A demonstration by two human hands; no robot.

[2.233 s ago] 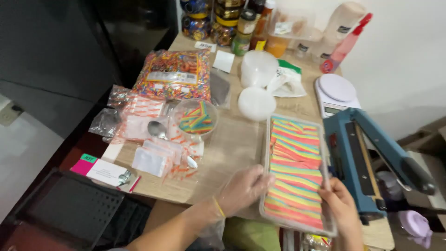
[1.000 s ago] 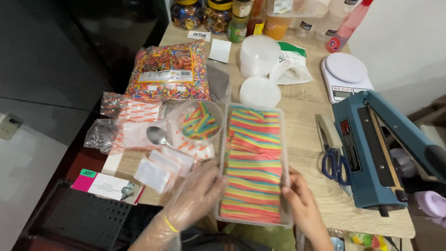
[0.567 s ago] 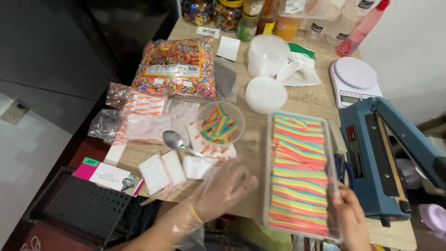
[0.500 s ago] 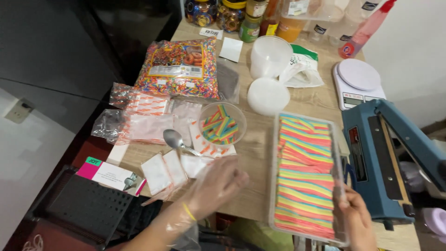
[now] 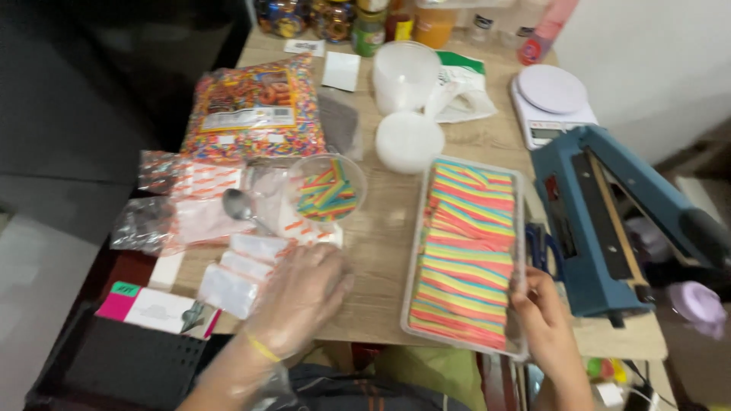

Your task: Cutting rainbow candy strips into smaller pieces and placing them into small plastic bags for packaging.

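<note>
Hands at a candy-packing table, head view.

The left hand (image 5: 301, 293), in a clear plastic glove, was spread flat and held nothing, its fingertips touching the small clear bags (image 5: 240, 266) near the front edge of the table (image 5: 381, 243). The right hand (image 5: 542, 320), bare, gripped the near right corner of the clear tray (image 5: 518, 251) filled with rainbow sour strips (image 5: 466, 251). Just beyond the left hand stood a clear cup (image 5: 329, 186) with cut strips, a metal spoon (image 5: 237, 205) beside it. A blue heat sealer (image 5: 601, 221) stood right of the tray, a white scale (image 5: 550, 95) behind it.
</note>
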